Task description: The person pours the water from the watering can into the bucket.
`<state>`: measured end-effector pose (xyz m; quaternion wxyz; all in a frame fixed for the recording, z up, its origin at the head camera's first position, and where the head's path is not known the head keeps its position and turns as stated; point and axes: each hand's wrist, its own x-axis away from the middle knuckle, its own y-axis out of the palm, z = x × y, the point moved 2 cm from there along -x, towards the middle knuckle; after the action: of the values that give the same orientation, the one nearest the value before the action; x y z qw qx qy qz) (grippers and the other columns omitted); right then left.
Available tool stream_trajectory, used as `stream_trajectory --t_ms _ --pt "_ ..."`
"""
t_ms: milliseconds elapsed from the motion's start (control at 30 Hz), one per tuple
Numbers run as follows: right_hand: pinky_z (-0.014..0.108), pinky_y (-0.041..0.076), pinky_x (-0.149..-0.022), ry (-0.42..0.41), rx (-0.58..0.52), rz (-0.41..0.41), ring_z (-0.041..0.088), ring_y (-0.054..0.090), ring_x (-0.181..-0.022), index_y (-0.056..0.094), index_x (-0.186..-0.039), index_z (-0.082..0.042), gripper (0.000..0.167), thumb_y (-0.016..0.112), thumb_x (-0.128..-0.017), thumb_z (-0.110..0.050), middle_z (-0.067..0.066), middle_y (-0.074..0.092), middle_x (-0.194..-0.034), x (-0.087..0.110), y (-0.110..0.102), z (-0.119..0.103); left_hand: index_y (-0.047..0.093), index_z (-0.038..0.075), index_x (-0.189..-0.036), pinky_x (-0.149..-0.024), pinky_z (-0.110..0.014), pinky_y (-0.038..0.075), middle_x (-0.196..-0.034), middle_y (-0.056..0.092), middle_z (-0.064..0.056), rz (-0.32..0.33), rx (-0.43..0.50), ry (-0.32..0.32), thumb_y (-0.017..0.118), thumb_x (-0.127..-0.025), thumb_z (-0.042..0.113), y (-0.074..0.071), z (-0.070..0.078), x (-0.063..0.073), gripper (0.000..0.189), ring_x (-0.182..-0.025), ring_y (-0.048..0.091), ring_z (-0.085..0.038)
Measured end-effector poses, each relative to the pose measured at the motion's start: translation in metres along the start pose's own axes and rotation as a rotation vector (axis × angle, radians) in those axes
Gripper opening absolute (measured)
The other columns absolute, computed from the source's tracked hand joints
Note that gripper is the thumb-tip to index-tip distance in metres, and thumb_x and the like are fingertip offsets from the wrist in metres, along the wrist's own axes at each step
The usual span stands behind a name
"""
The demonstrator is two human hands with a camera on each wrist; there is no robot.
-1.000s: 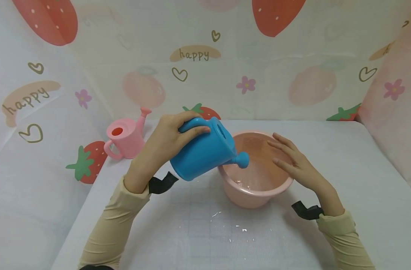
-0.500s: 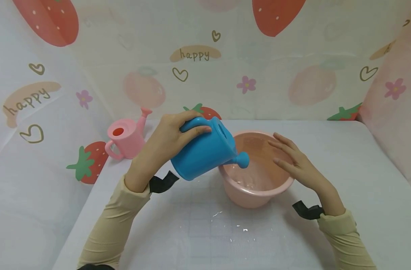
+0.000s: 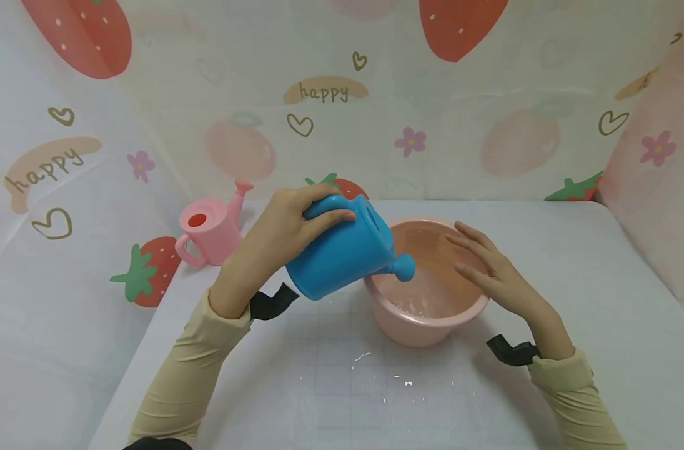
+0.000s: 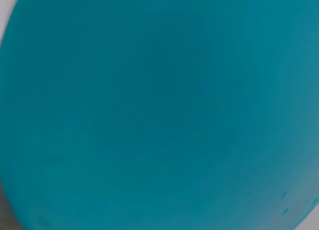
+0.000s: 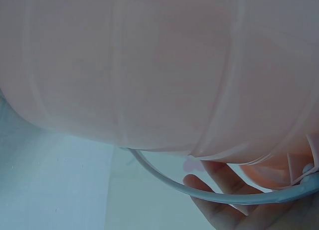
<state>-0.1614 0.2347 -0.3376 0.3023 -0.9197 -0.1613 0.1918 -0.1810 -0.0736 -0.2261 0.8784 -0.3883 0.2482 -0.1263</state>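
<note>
My left hand (image 3: 288, 222) grips the handle of a blue watering can (image 3: 338, 256), thumb lying along the near side. The can is held tilted, its rose (image 3: 403, 267) overlapping the near-left part of a pink basin (image 3: 415, 334). Blue plastic of the watering can (image 4: 159, 110) fills nearly all of the left wrist view. Shiny ripples and glints show inside the basin, as of water. At the basin's right rim is my right hand (image 3: 496, 275), fingers loosely extended over the inside. The basin's outer wall (image 5: 149, 65) takes up much of the right wrist view, partly hiding that hand.
A pink watering can (image 3: 218, 234) stands at the back left of the white table (image 3: 589, 294), spout pointing up. Light glints dot the tabletop in front of the basin. A strawberry-patterned sheet (image 3: 448, 94) encloses the back and sides.
The blue watering can and left hand have shifted very slightly to the right. Ripples in the basin, stronger half a second ago, look weaker now. The right hand keeps its place.
</note>
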Motion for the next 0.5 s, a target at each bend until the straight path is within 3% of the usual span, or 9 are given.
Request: stream_trajectory --t_ms 500 --pt "0.069 0.022 -0.099 -0.004 0.004 0.001 0.037 0.016 -0.139 0.042 -0.136 0.0 0.047 0.055 -0.091 -0.005 0.013 0.021 -0.151 0.0001 0.0001 0.0015 0.065 0.018 -0.102 -0.079 -0.04 0.054 -0.093 0.068 -0.004 -0.001 -0.015 0.043 0.067 -0.084 0.035 -0.0007 0.0049 -0.0011 0.025 -0.084 0.064 -0.021"
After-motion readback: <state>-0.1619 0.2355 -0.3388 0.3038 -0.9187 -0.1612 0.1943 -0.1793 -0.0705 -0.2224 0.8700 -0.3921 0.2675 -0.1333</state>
